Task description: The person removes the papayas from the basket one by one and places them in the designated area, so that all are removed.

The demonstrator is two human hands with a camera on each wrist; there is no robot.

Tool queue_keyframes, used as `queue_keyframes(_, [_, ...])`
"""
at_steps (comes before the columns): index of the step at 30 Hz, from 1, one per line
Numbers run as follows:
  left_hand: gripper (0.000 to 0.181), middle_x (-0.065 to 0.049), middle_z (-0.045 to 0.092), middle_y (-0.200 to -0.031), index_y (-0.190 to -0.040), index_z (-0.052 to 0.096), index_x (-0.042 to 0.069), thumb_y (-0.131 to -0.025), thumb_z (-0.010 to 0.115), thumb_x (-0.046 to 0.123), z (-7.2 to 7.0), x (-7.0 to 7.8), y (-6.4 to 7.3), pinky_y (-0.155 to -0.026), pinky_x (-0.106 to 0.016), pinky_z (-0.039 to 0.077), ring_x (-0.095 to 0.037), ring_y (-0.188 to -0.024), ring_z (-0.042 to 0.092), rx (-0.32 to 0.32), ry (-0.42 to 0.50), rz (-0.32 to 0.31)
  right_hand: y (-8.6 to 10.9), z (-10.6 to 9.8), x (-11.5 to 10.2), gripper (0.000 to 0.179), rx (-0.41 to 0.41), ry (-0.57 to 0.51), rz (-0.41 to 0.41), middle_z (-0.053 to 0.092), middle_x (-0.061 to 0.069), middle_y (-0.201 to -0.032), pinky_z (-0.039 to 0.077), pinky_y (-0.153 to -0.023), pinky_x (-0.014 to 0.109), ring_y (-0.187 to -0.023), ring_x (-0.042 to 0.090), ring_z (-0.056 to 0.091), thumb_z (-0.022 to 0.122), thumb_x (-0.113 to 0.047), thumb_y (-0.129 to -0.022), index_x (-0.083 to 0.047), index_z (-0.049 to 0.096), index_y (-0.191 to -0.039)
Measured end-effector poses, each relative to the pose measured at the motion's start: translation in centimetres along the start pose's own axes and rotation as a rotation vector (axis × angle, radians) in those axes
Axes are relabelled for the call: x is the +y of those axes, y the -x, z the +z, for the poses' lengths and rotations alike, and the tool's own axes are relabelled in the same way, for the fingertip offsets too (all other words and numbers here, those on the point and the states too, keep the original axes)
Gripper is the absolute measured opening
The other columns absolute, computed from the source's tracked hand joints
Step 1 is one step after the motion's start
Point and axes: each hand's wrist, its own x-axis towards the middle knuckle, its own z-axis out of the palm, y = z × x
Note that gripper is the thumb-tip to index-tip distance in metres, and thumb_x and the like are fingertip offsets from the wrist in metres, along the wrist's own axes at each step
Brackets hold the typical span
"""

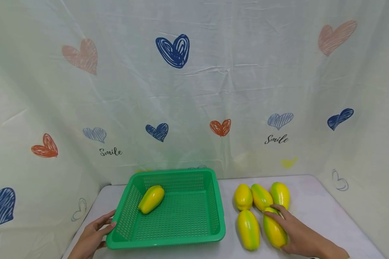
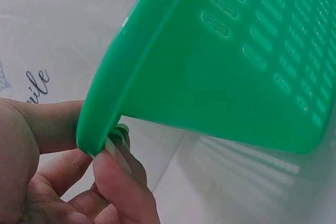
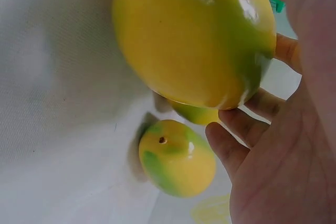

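A green plastic basket with slotted walls stands on the table, with one yellow-green papaya lying in its left part. At the basket's left rim my left hand pinches the edge between thumb and fingers, as the left wrist view shows of the rim. My right hand has its fingers curled round a papaya at the front right of a group. In the right wrist view this held papaya fills the grasp, its top edge covered by the hand.
Beside the held fruit lie several more papayas: one front left, others behind, at left, middle and right. The white table ends at a hanging sheet printed with hearts.
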Motion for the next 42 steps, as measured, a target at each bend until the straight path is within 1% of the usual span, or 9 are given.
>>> queue_keyframes(6, [0.073, -0.018, 0.044, -0.115, -0.143, 0.031, 0.001, -0.087, 0.063, 0.036, 0.0, 0.0, 0.0, -0.064, -0.037, 0.049, -0.021, -0.083, 0.052, 0.008, 0.005, -0.001, 0.0, 0.2, 0.0, 0.104, 0.035, 0.056, -0.030, 0.026, 0.007, -0.142, 0.045, -0.088, 0.048, -0.117, 0.024, 0.042, 0.084, -0.017, -0.052, -0.034, 0.033, -0.141])
queue_keyframes(8, [0.074, -0.018, 0.043, -0.115, -0.143, 0.030, 0.001, -0.087, 0.064, 0.036, 0.0, -0.1, 0.0, -0.066, -0.037, 0.050, -0.022, -0.083, 0.051, 0.003, 0.025, -0.009, 0.0, 0.2, 0.0, 0.103, 0.042, 0.063, -0.039, 0.027, 0.008, -0.143, 0.045, -0.089, 0.048, -0.118, 0.024, 0.042, 0.084, -0.017, -0.052, -0.034, 0.033, -0.140])
queue_keyframes(13, [0.076, -0.021, 0.039, -0.120, -0.144, 0.028, 0.001, -0.087, 0.063, 0.038, -0.1, -0.1, 0.0, -0.069, -0.037, 0.050, -0.023, -0.087, 0.050, -0.015, 0.042, -0.023, 0.1, 0.2, -0.2, 0.100, 0.039, 0.050, -0.048, 0.028, 0.010, -0.143, 0.044, -0.089, 0.049, -0.119, 0.026, 0.042, 0.083, -0.019, -0.055, -0.033, 0.033, -0.141])
queue_keyframes(18, [0.073, -0.020, 0.042, -0.117, -0.143, 0.030, 0.002, -0.087, 0.064, 0.035, 0.1, 0.0, 0.0, -0.066, -0.037, 0.049, -0.023, -0.086, 0.050, 0.004, 0.025, -0.016, 0.1, 0.1, -0.3, 0.099, 0.027, 0.038, -0.047, 0.026, 0.010, -0.145, 0.044, -0.089, 0.048, -0.121, 0.028, 0.041, 0.083, -0.022, -0.057, -0.033, 0.032, -0.141])
queue_keyframes(22, [0.072, -0.019, 0.043, -0.116, -0.143, 0.031, 0.001, -0.087, 0.064, 0.033, 0.1, 0.0, 0.0, -0.065, -0.038, 0.049, -0.023, -0.085, 0.051, 0.017, 0.024, -0.016, 0.1, -0.1, -0.3, 0.099, -0.001, 0.011, -0.031, 0.023, 0.010, -0.146, 0.044, -0.089, 0.049, -0.123, 0.030, 0.040, 0.083, -0.024, -0.058, -0.034, 0.030, -0.142])
queue_keyframes(27, [0.071, -0.019, 0.044, -0.116, -0.143, 0.030, 0.002, -0.088, 0.063, 0.033, 0.1, 0.0, 0.1, -0.066, -0.038, 0.049, -0.022, -0.085, 0.052, 0.015, 0.024, -0.011, 0.3, -0.3, -0.4, 0.099, -0.027, -0.019, -0.010, 0.021, 0.011, -0.147, 0.044, -0.088, 0.050, -0.124, 0.033, 0.039, 0.082, -0.026, -0.061, -0.035, 0.028, -0.143])
queue_keyframes(35, [0.077, -0.021, 0.042, -0.118, -0.143, 0.029, 0.001, -0.086, 0.064, 0.039, 0.1, -0.2, 0.1, -0.068, -0.037, 0.050, -0.022, -0.085, 0.052, 0.005, 0.024, -0.007, 0.7, -0.6, -0.7, 0.098, 0.013, 0.023, -0.017, 0.021, 0.010, -0.148, 0.043, -0.088, 0.052, -0.125, 0.033, 0.038, 0.084, -0.028, -0.060, -0.032, 0.031, -0.143])
queue_keyframes(38, [0.078, -0.021, 0.041, -0.119, -0.144, 0.028, 0.001, -0.086, 0.063, 0.040, 0.1, -0.2, 0.1, -0.069, -0.037, 0.051, -0.021, -0.086, 0.052, -0.003, 0.028, -0.009, 0.7, -0.9, -1.1, 0.096, 0.004, 0.004, 0.009, 0.022, 0.009, -0.148, 0.043, -0.089, 0.051, -0.124, 0.031, 0.039, 0.083, -0.028, -0.061, -0.032, 0.032, -0.142])
queue_keyframes(42, [0.077, -0.022, 0.041, -0.122, -0.144, 0.027, 0.002, -0.087, 0.062, 0.040, 0.2, -0.1, 0.1, -0.070, -0.037, 0.051, -0.021, -0.088, 0.053, -0.008, 0.027, -0.007, 0.6, -1.2, -1.5, 0.094, -0.032, -0.027, 0.062, 0.020, 0.006, -0.149, 0.042, -0.090, 0.050, -0.124, 0.029, 0.038, 0.082, -0.031, -0.064, -0.038, 0.030, -0.141])
